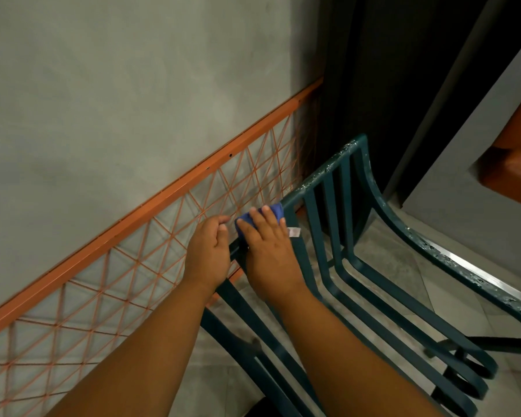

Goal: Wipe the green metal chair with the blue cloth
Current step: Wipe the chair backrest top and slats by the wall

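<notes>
Chair point(328, 188) stands beside the wall, its top rail under both hands. Right hand point(268, 251) presses the cloth point(275, 210) onto the rail, fingers fairly straight. Left hand point(206, 254) curls round the rail, steadying. Judged: frame rigid, heavy; paint flaking; cloth soft, best bunched.

Both forearms reach forward, bare, nearly parallel. Left hand point(207, 251): fingers curled over, thumb side turned toward the right hand, gripping. Right hand point(266, 245) just beside it, palm down, fingers extended and pressing flat. Hands close together, not quite touching.
</notes>
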`<state>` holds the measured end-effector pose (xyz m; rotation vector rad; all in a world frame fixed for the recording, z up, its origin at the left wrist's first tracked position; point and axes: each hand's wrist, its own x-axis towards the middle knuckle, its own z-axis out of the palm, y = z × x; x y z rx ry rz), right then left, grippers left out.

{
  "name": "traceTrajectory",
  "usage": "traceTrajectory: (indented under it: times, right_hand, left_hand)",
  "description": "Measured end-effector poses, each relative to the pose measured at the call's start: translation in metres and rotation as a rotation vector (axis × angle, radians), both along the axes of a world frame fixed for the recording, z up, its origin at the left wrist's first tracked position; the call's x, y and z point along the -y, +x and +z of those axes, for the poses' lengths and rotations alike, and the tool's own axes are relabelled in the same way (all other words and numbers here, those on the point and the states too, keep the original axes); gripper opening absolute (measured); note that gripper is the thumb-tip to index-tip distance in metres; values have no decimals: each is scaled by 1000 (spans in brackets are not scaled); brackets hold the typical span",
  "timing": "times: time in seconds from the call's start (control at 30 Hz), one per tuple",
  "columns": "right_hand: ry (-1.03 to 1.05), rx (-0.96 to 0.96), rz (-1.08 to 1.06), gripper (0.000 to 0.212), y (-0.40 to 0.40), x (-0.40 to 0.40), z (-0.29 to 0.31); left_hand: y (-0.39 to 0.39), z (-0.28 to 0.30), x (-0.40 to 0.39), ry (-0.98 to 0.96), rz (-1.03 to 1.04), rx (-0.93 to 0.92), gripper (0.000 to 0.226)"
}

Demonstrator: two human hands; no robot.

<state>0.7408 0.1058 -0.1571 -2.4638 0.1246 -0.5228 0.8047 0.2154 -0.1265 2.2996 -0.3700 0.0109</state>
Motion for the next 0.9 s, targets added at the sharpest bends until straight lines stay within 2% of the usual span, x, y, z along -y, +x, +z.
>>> traceTrajectory:
  times: [0.13,0.2,0.33,0.4,0.47,0.57,0.77,0.9]
  right_hand:
    - [9,37,202,54,-22,20,-21]
    - [25,16,130,56,-17,32,-19]
    - [141,-71,-147,70,4,17,-4]
    - [144,-42,-120,72,1,0,-6]
    - [97,-3,5,72,-13,-7,-16]
    - [-9,66,121,60,-19,16,-19]
    - [142,-104,-213,73,12,35,-2]
    - [122,-19,-98,89,-15,8,-13]
  left_hand:
    - [1,-2,-1,3,-15,-11,28]
    - [1,-3,0,9,-30,-2,28]
    - [0,-2,1,6,-28,-5,28]
    - [1,-3,2,1,-30,1,28]
    - [1,-3,1,4,-31,-7,28]
    - [0,-3,1,9,-42,-4,28]
    - [-3,-1,0,-3,-43,-15,29]
    - [-3,0,0,-7,-47,-13,29]
